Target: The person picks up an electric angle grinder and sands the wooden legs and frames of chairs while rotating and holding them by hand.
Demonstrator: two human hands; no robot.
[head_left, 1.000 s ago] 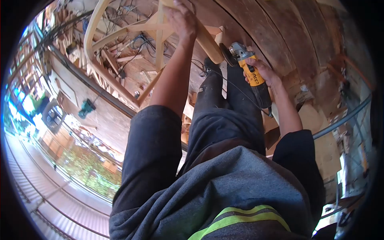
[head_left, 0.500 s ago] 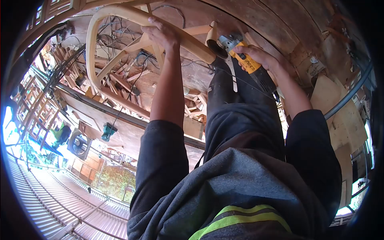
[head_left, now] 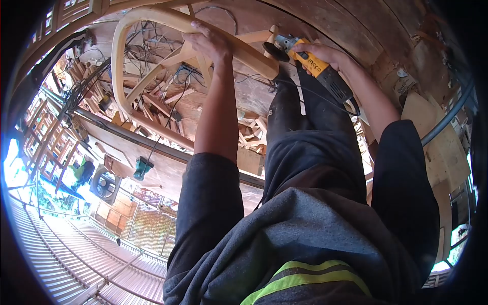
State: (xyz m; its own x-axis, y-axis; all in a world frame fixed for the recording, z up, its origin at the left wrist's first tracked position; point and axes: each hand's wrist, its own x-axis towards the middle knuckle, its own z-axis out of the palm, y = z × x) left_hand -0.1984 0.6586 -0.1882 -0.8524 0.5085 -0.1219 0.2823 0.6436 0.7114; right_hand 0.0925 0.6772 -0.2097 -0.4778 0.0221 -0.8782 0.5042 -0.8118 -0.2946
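A curved wooden frame [head_left: 118,61] with rounded corners and crossing slats lies across the upper left of the head view. My left hand [head_left: 209,43] grips its upper rail, fingers wrapped round the wood. In my right hand [head_left: 323,55] is a yellow and black angle grinder [head_left: 316,66], held by its body. The grinder's dark round disc [head_left: 276,51] is beside the wooden frame's near end, close to a short upright piece of wood. Whether the disc touches the wood I cannot tell. A black cord runs from the grinder's rear.
Wood offcuts [head_left: 157,104] and tangled cables [head_left: 140,43] lie on the floor beyond the frame. A green tool [head_left: 143,168] hangs from a cord at left. A grey hose [head_left: 450,114] and plywood sheets [head_left: 442,137] are on the right. Another person [head_left: 81,173] is far left.
The grinder has shifted slightly left and turned, bringing its disc flatter and nearer the wooden frame's rail. My left hand keeps its grip on the frame.
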